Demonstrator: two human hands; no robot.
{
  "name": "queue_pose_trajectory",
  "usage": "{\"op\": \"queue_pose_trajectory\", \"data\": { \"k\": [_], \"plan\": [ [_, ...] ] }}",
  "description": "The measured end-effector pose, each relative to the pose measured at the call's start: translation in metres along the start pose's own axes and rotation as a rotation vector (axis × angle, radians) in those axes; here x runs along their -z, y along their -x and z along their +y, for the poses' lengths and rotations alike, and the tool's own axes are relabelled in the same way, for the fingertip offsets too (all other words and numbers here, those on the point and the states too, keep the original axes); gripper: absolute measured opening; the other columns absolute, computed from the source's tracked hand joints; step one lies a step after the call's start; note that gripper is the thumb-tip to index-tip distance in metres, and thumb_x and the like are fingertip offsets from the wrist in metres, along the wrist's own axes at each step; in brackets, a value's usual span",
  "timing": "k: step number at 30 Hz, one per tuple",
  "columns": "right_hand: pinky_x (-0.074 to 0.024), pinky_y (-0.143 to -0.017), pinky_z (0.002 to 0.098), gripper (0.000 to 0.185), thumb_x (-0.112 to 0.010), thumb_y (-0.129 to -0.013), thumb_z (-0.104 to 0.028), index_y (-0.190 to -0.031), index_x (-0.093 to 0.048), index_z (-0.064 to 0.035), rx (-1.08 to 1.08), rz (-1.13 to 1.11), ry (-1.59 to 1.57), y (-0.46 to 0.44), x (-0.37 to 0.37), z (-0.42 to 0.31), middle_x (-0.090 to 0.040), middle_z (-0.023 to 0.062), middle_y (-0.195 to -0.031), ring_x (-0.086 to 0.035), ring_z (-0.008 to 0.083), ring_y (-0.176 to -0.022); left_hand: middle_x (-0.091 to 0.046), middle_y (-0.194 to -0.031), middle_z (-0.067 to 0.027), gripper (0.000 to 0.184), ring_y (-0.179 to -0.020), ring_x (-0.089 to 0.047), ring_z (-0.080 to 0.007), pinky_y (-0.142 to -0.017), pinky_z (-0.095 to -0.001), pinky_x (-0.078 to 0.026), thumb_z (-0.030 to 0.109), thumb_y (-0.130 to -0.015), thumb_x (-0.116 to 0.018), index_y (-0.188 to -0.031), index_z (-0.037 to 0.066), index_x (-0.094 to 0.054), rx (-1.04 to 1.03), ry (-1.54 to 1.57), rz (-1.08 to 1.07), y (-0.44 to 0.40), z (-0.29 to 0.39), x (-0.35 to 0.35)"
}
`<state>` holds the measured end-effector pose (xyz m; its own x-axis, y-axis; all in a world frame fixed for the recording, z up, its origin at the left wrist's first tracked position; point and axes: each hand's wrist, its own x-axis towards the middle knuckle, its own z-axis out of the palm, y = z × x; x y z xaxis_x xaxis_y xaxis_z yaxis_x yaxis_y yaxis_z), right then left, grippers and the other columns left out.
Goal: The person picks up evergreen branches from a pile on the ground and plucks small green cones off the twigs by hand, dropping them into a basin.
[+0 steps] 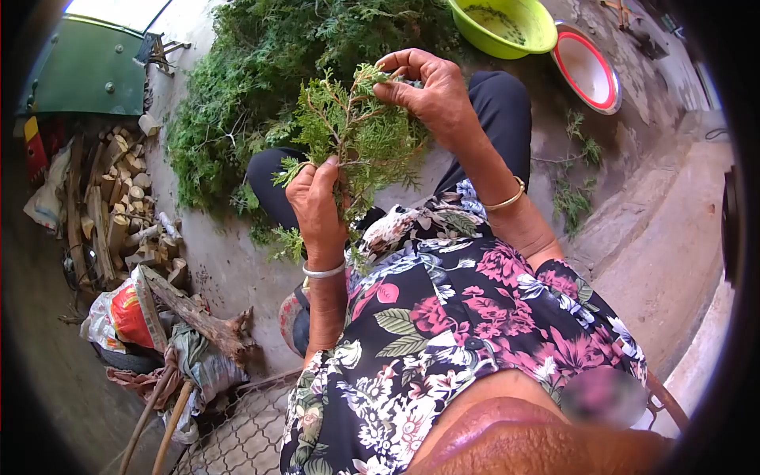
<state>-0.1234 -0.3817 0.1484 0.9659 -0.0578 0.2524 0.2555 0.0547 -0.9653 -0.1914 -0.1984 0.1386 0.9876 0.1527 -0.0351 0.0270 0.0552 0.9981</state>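
A leafy green cypress branch [342, 119] with flat, scaly sprays is held up above my lap. My left hand [317, 210], with a silver bangle at the wrist, is closed around its lower stem. Higher up, the thumb and fingers of my right hand [431, 95] pinch the branch's tip, where small pale green bits show. A gold bangle circles that wrist. Just beyond my knees lies a large heap of cut cypress branches [237, 87] on the concrete floor.
A lime-green basin [546, 39] with small dark bits inside stands at the upper right, beside a white, red-rimmed basin [613, 99]. Loose sprigs [576, 198] lie to the right. Stacked firewood [119, 186], a gnarled log [194, 305] and bags [99, 321] are on the left.
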Motion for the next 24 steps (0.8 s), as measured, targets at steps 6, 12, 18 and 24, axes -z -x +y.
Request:
{"op": "queue_pose_trajectory", "data": {
  "k": [6, 12, 18, 24],
  "plan": [
    [-0.0441, -0.063, 0.0232, 0.03, -0.075, -0.071, -0.011, -0.097, -0.064, -0.0021, 0.098, -0.048, 0.11, 0.005, 0.001, -0.001, -0.061, 0.0019, -0.08, -0.053, 0.0077, -0.074, -0.045, -0.054, -0.0002, 0.023, -0.04, -0.04, -0.0082, -0.038, -0.0227, -0.031, 0.013, -0.084, -0.055, -0.062, 0.006, -0.05, 0.081, 0.019, 0.066, 0.0, -0.002, 0.001],
    [-0.044, -0.06, 0.0226, 0.019, -0.071, -0.076, -0.011, -0.091, -0.065, -0.0011, 0.183, 0.042, 0.192, 0.003, 0.0, -0.001, -0.061, 0.0019, -0.073, -0.052, 0.0066, -0.066, -0.046, -0.055, 0.0009, 0.031, -0.044, -0.038, -0.0049, -0.037, -0.021, -0.033, 0.009, -0.082, -0.06, -0.056, 0.007, -0.044, 0.103, 0.074, 0.061, 0.0, -0.004, 0.0],
    [-0.0398, -0.053, 0.021, 0.014, -0.067, -0.081, -0.012, -0.087, -0.065, 0.0012, 0.137, 0.103, 0.058, 0.004, -0.003, 0.003, -0.06, 0.0015, -0.068, -0.049, 0.0046, -0.059, -0.045, -0.055, 0.0007, 0.031, -0.044, -0.038, -0.005, -0.036, -0.0213, -0.033, 0.009, -0.082, -0.06, -0.055, 0.006, -0.044, 0.101, 0.087, 0.044, 0.0, -0.006, 0.001],
    [-0.0317, -0.045, 0.0204, 0.026, -0.062, -0.086, -0.024, -0.071, -0.06, -0.002, -0.32, 0.062, -0.383, -0.001, 0.01, -0.004, -0.052, -0.001, -0.06, -0.042, 0.0047, -0.052, -0.049, -0.057, 0.0002, 0.021, -0.043, -0.041, -0.0065, -0.037, -0.0205, -0.032, 0.011, -0.082, -0.058, -0.063, 0.007, -0.05, 0.109, 0.007, -0.007, -0.003, -0.007, 0.001]
  ]
}}
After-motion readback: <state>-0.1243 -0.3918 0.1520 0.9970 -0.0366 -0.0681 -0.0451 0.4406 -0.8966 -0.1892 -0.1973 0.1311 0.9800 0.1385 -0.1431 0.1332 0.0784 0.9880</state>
